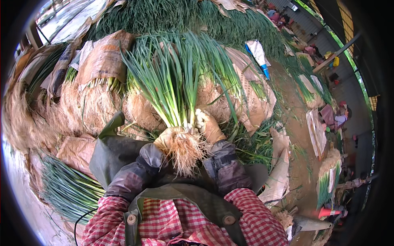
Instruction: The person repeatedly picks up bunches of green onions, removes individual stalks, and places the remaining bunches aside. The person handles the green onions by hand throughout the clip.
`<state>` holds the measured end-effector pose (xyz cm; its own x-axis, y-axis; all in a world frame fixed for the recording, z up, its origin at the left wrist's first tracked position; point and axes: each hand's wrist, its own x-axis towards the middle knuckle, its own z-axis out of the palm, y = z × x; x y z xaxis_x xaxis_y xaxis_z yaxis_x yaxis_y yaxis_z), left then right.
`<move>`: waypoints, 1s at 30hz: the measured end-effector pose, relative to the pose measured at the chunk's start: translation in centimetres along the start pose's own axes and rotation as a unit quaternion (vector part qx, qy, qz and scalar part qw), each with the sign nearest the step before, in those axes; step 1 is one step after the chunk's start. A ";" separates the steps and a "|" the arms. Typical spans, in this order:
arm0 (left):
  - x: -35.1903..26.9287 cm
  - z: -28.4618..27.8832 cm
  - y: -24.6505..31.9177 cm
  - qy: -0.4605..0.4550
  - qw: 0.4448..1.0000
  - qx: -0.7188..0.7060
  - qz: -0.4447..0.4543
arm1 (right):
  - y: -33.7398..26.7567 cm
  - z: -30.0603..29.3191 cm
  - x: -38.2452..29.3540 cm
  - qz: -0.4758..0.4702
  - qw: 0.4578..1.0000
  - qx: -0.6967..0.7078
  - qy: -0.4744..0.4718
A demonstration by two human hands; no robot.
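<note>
In the middle of the head view, a bunch of spring onions (172, 101) stands upright, green leaves fanned away from me and pale roots hanging toward my lap. My left hand (164, 140), in a worn cream glove, grips the bunch low on its left, beside the roots (187, 150). On the right side, my right hand (211, 126), gloved the same way, has its fingers curled against the white stem of an onion (192, 117). Grey waterproof sleeves cover both forearms. A dark apron (115, 153) spreads under my wrists.
Beyond my hands lie rooted onion bundles, some under printed woven sacks (104, 58), with a large leafy heap (184, 15) behind. Another onion bundle (70, 187) lies at left. Loose leaves (255, 147) litter the right. Other people (338, 118) sit farther right, near a traffic cone (328, 212).
</note>
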<state>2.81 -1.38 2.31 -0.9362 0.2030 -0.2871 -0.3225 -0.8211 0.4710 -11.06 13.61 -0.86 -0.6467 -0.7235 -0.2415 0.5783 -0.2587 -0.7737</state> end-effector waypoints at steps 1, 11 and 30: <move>0.0 -0.3 -0.1 -0.023 1.000 -0.002 0.001 | 0.4 0.4 0.1 -0.002 0.998 0.035 0.056; 0.4 -1.2 -0.3 0.010 0.996 -0.090 -0.026 | -0.2 2.9 0.7 -0.018 0.982 0.182 0.043; 1.6 -3.6 -2.3 -0.017 0.932 0.332 0.147 | 1.3 -2.6 -4.1 0.058 0.933 -0.326 0.144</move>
<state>2.58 -1.11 -2.19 -0.9979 0.0474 -0.0434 -0.0568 -0.3352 0.9404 -8.96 17.92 -2.46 -0.7597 -0.4964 -0.4199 0.2880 0.3221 -0.9018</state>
